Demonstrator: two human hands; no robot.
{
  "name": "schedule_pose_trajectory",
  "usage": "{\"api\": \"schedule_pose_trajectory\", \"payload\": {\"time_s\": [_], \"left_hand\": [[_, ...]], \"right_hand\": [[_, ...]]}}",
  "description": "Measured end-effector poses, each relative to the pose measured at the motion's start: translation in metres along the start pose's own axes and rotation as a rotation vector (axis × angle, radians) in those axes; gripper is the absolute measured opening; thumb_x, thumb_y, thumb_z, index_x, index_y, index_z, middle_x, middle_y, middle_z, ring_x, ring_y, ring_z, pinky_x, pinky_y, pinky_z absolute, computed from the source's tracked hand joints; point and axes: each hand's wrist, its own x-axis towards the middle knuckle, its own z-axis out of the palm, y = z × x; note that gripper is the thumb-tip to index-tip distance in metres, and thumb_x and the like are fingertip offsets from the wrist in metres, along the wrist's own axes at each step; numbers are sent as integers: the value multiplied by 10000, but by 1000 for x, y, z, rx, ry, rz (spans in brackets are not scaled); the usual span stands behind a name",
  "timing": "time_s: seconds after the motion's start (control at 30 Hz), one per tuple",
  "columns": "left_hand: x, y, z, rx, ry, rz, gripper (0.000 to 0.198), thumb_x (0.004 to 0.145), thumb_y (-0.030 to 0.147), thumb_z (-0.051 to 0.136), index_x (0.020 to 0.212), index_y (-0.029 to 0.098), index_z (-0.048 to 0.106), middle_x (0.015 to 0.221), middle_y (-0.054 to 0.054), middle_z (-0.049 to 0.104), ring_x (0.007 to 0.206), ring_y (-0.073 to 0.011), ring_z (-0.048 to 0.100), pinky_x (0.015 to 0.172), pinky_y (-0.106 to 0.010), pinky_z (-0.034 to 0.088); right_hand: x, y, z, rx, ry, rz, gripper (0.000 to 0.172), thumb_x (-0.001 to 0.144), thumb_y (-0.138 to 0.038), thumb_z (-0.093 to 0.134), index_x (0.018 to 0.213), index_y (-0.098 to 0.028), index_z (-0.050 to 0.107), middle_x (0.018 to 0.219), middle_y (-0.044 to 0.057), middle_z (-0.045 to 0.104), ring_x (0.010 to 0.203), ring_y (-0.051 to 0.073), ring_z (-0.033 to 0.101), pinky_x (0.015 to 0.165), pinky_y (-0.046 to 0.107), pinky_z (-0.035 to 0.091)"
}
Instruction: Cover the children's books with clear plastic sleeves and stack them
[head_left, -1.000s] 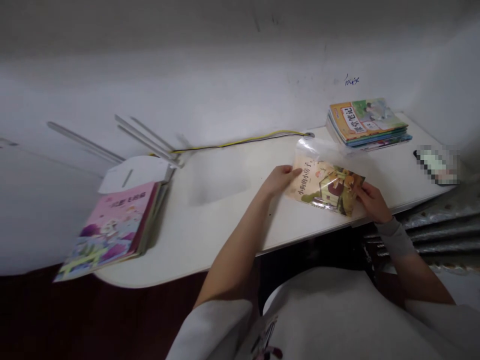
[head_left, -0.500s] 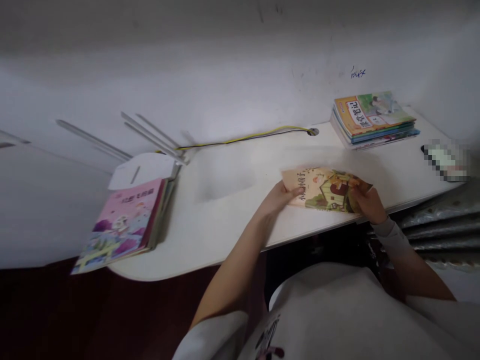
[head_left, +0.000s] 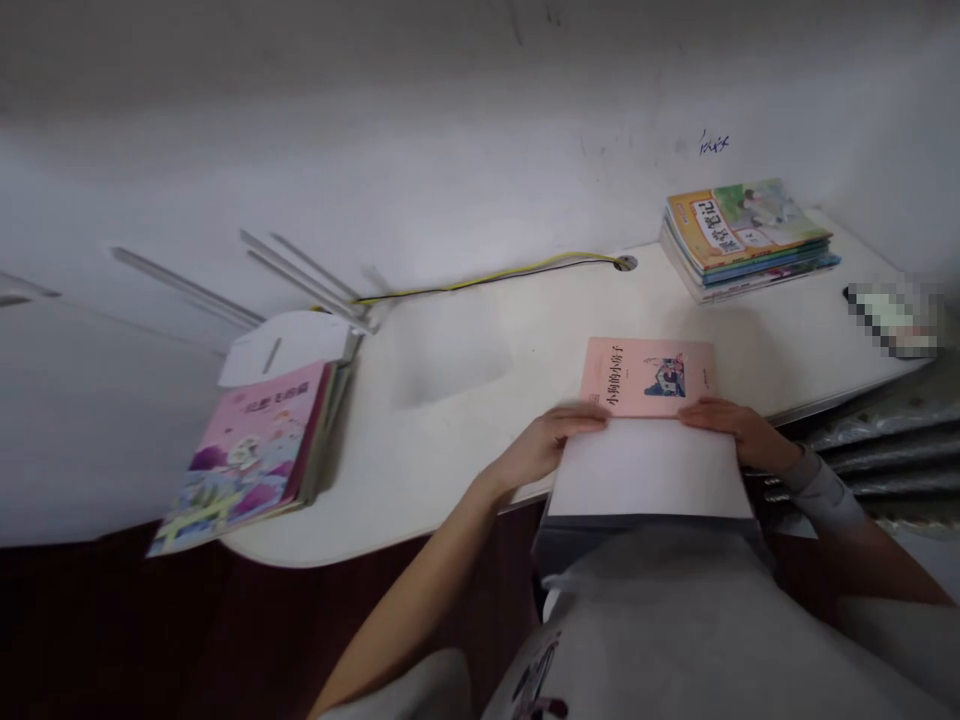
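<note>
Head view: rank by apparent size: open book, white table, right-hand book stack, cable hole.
1. white table
2. open book
3. right-hand book stack; it sits farther back, so real size unsure
4. cable hole

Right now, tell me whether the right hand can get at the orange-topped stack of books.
Probably yes: nothing shows standing between the right hand and that stack of books, though the hand is on the open book and would likely have to leave it first.

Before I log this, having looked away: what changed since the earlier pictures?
The book has opened, its white side reaching toward the person; the left hand and right hand have shifted that way, to its fold. The left pile and right pile stayed put.
</note>
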Motion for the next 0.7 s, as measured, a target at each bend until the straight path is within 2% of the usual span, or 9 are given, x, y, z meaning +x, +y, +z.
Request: {"api": "schedule_pose_trajectory", "payload": {"time_s": [0.07,0.17,0.27,0.4,0.5,0.6,0.67,0.7], "left_hand": [[1,-4,0,108,53,31,237,850,309,576,1045,297,710,1210,-69,673,1203,-221,568,1071,-512,368],[4,-11,-3,228,111,64,290,883,308,510,1120,304,677,1284,-56,629,1278,-209,505,1120,-515,297],[0,-16,-3,301,37,86,368,884,294,492,1231,297,612,1371,-59,554,1318,-203,464,1139,-499,279],[-18,-13,4,422,-107,66,561,800,356,629,1343,271,518,1448,-96,454,1373,-262,380,1163,-520,213],[-27,-6,6,461,-172,42,628,752,418,681,1340,258,528,1467,-116,421,1384,-297,353,1165,-531,192],[-27,-1,0,406,-172,26,568,738,418,697,1276,271,590,1427,-104,482,1351,-306,410,1158,-533,211],[-21,-2,-4,285,-127,-10,465,771,419,661,1212,273,635,1363,-84,560,1303,-291,475,1140,-517,268],[-15,-3,-5,210,-65,-59,408,795,430,631,1165,263,660,1314,-81,604,1268,-285,512,1116,-505,318]], "right_hand": [[14,9,-2,-90,18,-72,366,911,-236,447,1222,-296,631,1249,40,652,1175,209,590,1076,488,403],[40,23,-8,-205,9,-99,402,903,-199,402,1228,-256,631,1269,55,638,1199,211,573,1051,474,429],[52,27,-11,-284,-63,-141,429,890,-184,407,1269,-245,598,1311,59,609,1247,210,532,1059,478,414],[34,15,-9,-359,-183,-238,553,861,-212,497,1410,-230,443,1464,82,446,1381,234,362,1122,511,315],[15,6,-6,-394,-260,-251,650,831,-265,578,1448,-219,382,1520,98,348,1421,259,276,1146,519,266],[10,4,-6,-332,-246,-245,588,830,-279,594,1399,-225,460,1486,98,411,1406,263,311,1144,516,275],[14,7,-7,-202,-203,-221,470,857,-316,569,1317,-222,550,1399,94,527,1348,258,413,1122,492,323],[19,9,-8,-120,-163,-174,412,876,-355,546,1261,-218,594,1332,93,589,1292,256,484,1093,473,368]]}}
